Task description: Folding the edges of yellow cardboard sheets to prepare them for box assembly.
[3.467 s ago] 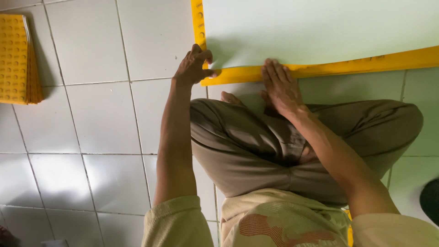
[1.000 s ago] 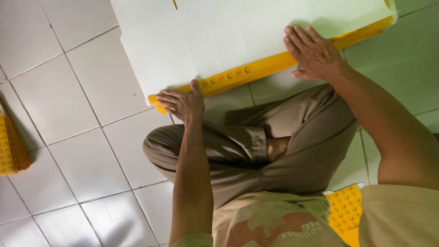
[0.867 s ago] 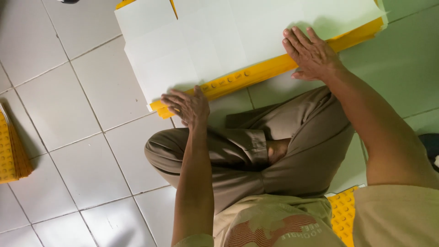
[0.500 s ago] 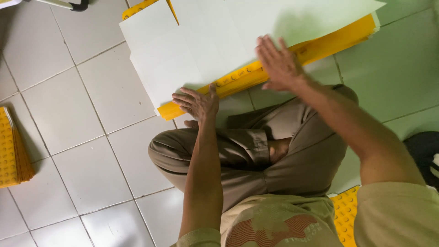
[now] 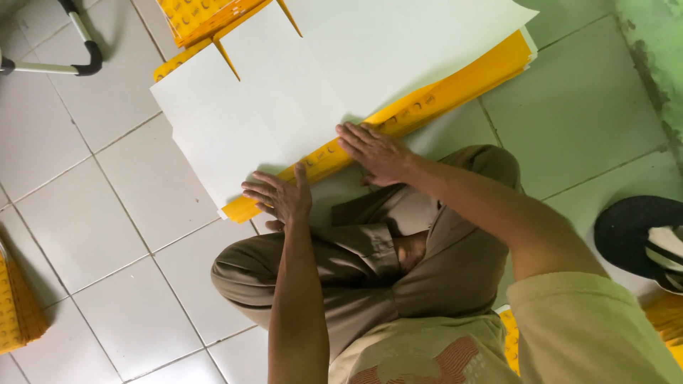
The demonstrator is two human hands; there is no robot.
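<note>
A large white sheet (image 5: 299,92) lies on the tiled floor over a yellow sheet (image 5: 434,96) whose near edge shows as a long strip. My left hand (image 5: 279,197) rests flat, fingers spread, on the yellow strip near the sheets' left corner. My right hand (image 5: 376,151) lies flat, palm down, on the near edge of the white sheet and the yellow strip, a little to the right of the left hand. Neither hand grips anything. My crossed legs in brown trousers (image 5: 370,256) sit just below the sheets.
A stack of yellow studded sheets (image 5: 18,306) lies at the far left. More yellow studded sheets (image 5: 192,14) show at the top. A metal frame leg with a black foot (image 5: 78,60) stands top left. A black and white shoe (image 5: 644,238) lies at the right.
My right hand has slid left along the yellow strip toward my left hand. The view has shifted, showing the shoe and the metal leg. My left hand stays at the corner.
</note>
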